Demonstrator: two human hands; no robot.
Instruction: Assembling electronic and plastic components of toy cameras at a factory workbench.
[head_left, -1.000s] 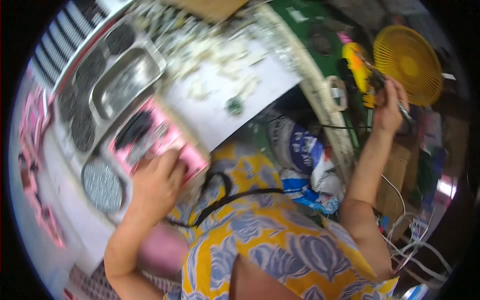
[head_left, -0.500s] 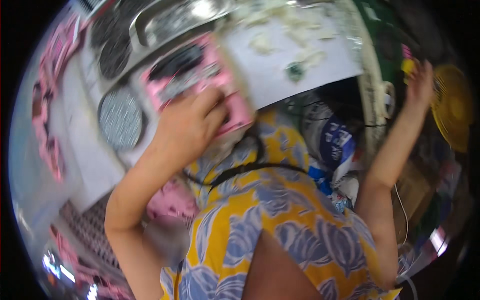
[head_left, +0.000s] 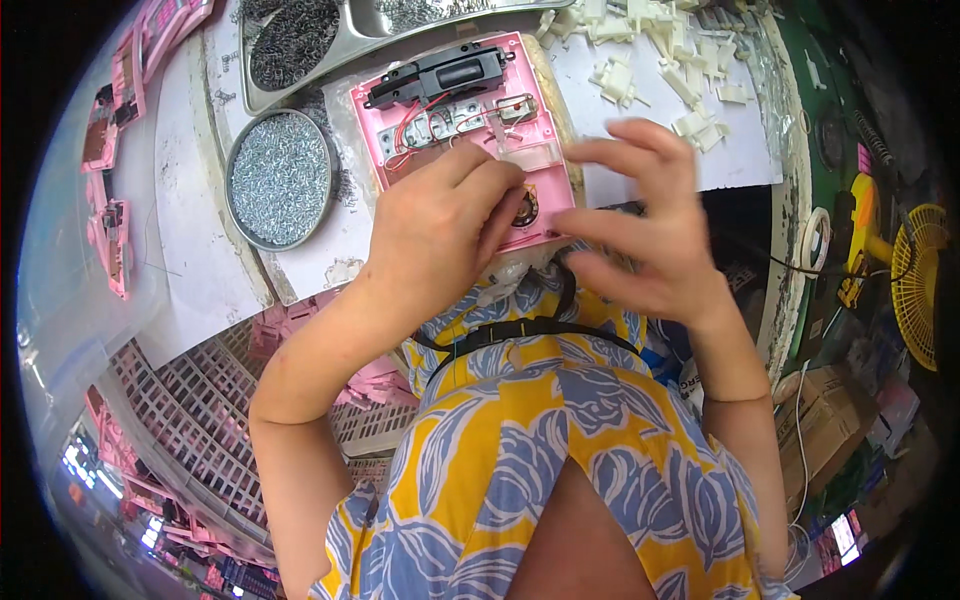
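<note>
A pink plastic housing (head_left: 552, 186) lies in front of me on a pale pad. It bears a long black part (head_left: 450, 76), a metal plate with red wires (head_left: 408, 130), a translucent strip (head_left: 530, 157) and a round dark part (head_left: 526, 207). My left hand (head_left: 432, 228) rests on its lower left, fingers bent and pressed together; whatever they hold is hidden. My right hand (head_left: 650, 225) is at the right edge, fingers spread with nothing visible between them, slightly blurred.
Left of the housing stands a round tin (head_left: 231, 190) of small screws. Behind is a metal tray (head_left: 350, 45) with dark springs. White plastic parts (head_left: 620, 80) lie back right. A yellow tool (head_left: 862, 230) and yellow fan (head_left: 918, 285) are far right; a grey crate (head_left: 190, 410) is lower left.
My right hand has come from beside the yellow tool at the far right to the housing's right edge. My left hand stays on the housing; the view has shifted.
</note>
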